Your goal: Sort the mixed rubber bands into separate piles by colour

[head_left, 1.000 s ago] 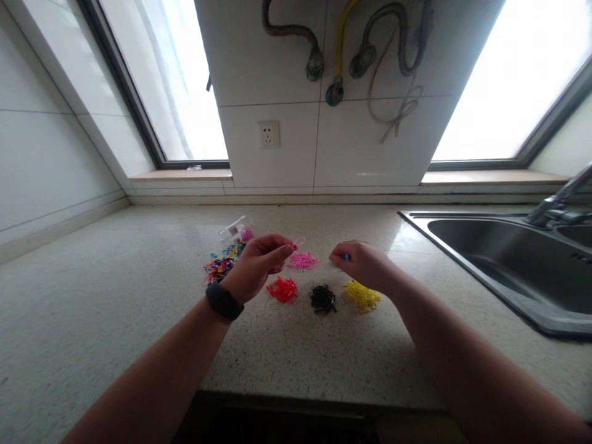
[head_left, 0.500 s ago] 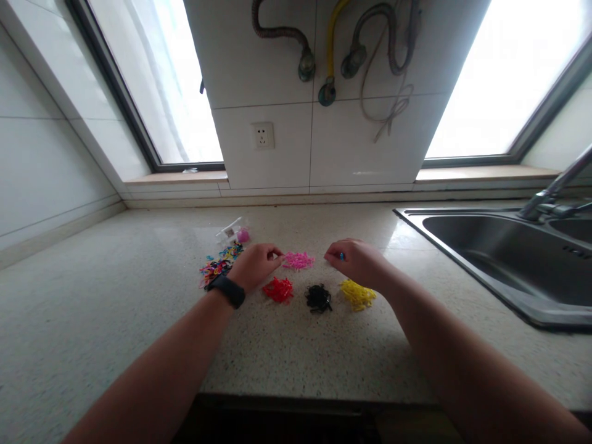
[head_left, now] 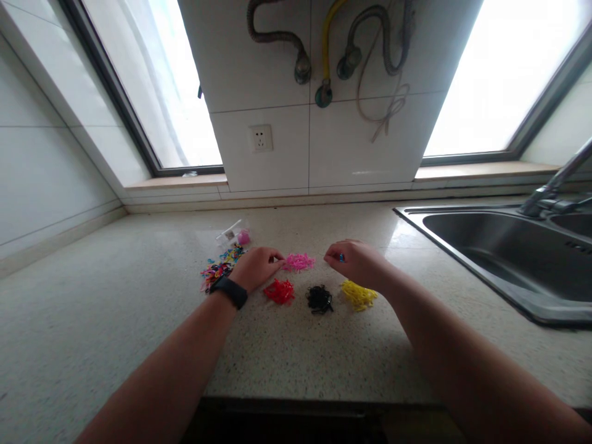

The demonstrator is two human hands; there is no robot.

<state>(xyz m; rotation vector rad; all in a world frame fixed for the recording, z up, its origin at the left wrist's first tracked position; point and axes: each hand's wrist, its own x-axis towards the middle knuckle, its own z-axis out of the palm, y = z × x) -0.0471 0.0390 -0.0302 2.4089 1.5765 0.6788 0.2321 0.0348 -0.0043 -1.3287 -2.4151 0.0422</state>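
Observation:
My left hand (head_left: 259, 269), with a black watch band (head_left: 230, 291) on its wrist, is closed in a pinch at the left edge of a pile of small pink band-like pieces (head_left: 300, 262). What its fingertips hold, if anything, is too small to make out. My right hand (head_left: 354, 260) curls closed to the right of the pink pile, with small blue pieces (head_left: 341, 258) showing between its fingers. Nearer to me lie a red pile (head_left: 279, 291), a black pile (head_left: 319, 298) and a yellow pile (head_left: 359, 295). Partly behind my left hand spreads a mixed-colour pile (head_left: 217, 270).
A clear plastic bag (head_left: 228, 234) with a round pink item (head_left: 243, 236) lies behind the mixed pile. On the right a steel sink (head_left: 490, 246) with a tap (head_left: 539, 200) is set into the speckled counter (head_left: 139, 308). A tiled wall with a socket (head_left: 261, 138) stands behind.
The camera view has shifted slightly. Both hands stay almost in the same places, still closed, and the piles look the same.

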